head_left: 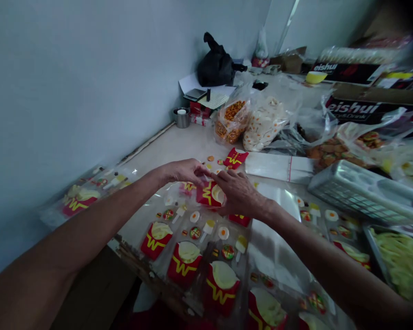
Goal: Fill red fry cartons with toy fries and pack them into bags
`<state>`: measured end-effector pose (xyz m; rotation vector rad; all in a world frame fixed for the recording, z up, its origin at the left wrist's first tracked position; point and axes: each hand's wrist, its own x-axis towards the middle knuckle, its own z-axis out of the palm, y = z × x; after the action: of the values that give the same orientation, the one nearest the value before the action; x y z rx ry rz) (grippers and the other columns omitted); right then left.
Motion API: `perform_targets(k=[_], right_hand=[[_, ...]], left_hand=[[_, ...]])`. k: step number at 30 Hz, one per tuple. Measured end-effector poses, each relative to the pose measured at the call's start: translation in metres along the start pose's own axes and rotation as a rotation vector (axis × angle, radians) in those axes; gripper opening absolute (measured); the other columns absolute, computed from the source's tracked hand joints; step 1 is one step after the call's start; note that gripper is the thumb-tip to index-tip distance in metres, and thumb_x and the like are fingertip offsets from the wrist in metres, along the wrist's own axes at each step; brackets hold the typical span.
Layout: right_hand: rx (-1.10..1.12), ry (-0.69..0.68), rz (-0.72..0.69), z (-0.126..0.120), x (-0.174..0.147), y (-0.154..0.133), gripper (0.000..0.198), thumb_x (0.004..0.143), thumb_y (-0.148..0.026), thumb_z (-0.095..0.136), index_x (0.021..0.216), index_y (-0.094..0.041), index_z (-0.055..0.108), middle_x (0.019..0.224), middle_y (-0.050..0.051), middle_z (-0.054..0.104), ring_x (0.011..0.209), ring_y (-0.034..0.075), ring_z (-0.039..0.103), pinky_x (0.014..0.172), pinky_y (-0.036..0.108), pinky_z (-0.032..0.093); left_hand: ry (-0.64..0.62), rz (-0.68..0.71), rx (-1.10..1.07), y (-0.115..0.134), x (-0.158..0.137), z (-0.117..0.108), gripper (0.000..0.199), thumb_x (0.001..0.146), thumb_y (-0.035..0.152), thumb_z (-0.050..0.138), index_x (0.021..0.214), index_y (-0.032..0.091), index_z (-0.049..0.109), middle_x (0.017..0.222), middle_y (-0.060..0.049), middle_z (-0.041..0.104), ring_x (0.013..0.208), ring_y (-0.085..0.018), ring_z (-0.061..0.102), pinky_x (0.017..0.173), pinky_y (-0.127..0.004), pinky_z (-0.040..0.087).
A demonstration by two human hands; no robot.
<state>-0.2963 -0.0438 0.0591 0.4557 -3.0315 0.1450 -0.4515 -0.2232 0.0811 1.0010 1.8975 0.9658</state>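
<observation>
A red toy fries carton (pixel 209 194) with a yellow W and pale fries lies in clear plastic between my hands. Along its far left edge, my left hand (pixel 187 171) is closed, its fingertips pinching the clear plastic. My right hand (pixel 237 189) bends over the carton's right side, fingers curled on the same plastic, the fingertips partly hidden. Nearer me sit several clear packages with red fries cartons (pixel 185 265), small fried eggs (pixel 223 233), pizzas (pixel 227 251) and ice pops (pixel 208 228). Beyond my hands lies another red carton (pixel 236 158).
Stacked clear packages (pixel 79 201) lie at left by the wall. Bags of small pieces (pixel 232 120) stand at the back. White plastic sleeves (pixel 278 166), a grey basket (pixel 365 190) and a tray of pale fries (pixel 401 259) are at right. The table's worn edge (pixel 147 270) faces me.
</observation>
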Motion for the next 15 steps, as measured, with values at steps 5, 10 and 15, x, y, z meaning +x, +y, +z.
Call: perform_targets(k=[5,10,15], right_hand=[[0.064,-0.026,0.379,0.018,-0.015,-0.014,0.092,0.071,-0.073,0.071,0.138,-0.012,0.053,0.128,0.019,0.06,0.116,0.037,0.055,0.094,0.047,0.044],[0.076,-0.045,0.525,0.035,-0.015,-0.021,0.106,0.077,-0.074,0.068,0.152,-0.008,0.033,0.129,0.025,0.062,0.12,0.04,0.055,0.093,0.049,0.044],[0.028,-0.118,0.546,0.028,-0.05,-0.023,0.109,0.063,-0.061,0.086,0.147,-0.009,0.04,0.13,0.024,0.06,0.12,0.042,0.054,0.091,0.05,0.046]], left_hand=[[0.548,0.183,0.615,0.005,-0.006,0.056,0.031,0.084,0.023,0.064,0.113,0.021,0.074,0.121,-0.011,0.072,0.111,-0.026,0.065,0.101,-0.041,0.046],[0.594,0.147,0.831,-0.031,-0.016,0.101,0.048,0.079,0.029,0.068,0.125,0.015,0.065,0.123,-0.014,0.067,0.116,-0.029,0.06,0.105,-0.042,0.046],[0.562,0.076,0.919,-0.038,-0.007,0.102,0.027,0.088,0.018,0.055,0.11,0.014,0.07,0.11,-0.015,0.068,0.11,-0.029,0.06,0.101,-0.042,0.046]])
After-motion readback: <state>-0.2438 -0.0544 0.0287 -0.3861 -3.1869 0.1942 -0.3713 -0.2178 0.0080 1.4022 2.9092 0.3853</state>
